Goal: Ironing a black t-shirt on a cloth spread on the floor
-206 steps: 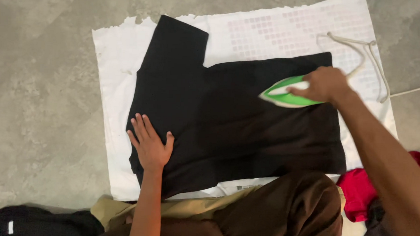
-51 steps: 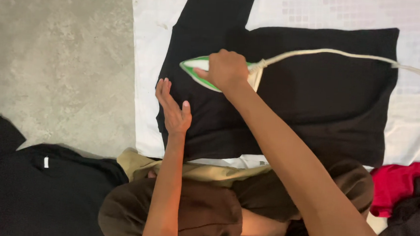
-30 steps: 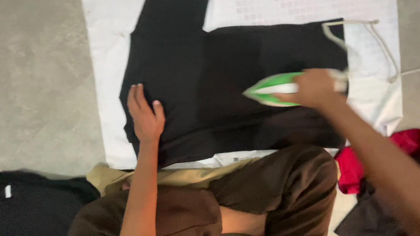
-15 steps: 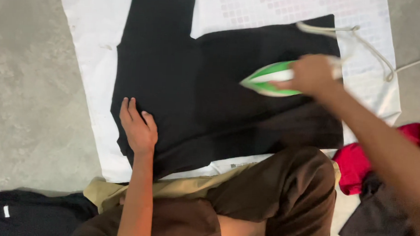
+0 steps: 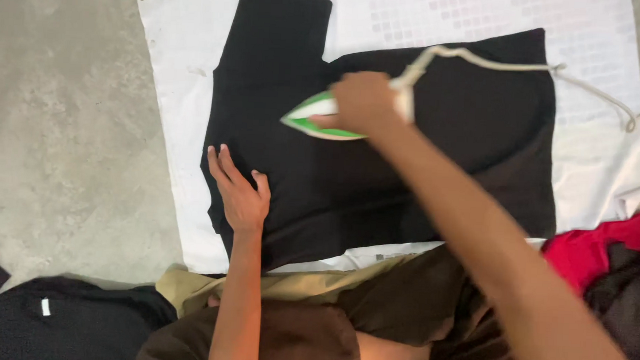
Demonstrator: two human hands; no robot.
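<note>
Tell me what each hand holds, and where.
Right hand grips the green-and-white iron by its top handle. Left hand holds nothing, lying flat on the black garment.

My left hand (image 5: 240, 196) lies flat, palm down, fingers together and pointing up and away from me, thumb spread to the right. Left forearm runs straight back toward my body, nearly vertical in the view. My right hand (image 5: 364, 102) is closed in a fist-like grip, knuckles up. Right arm stretches diagonally from the lower right, elbow nearly straight, slightly blurred.
</note>
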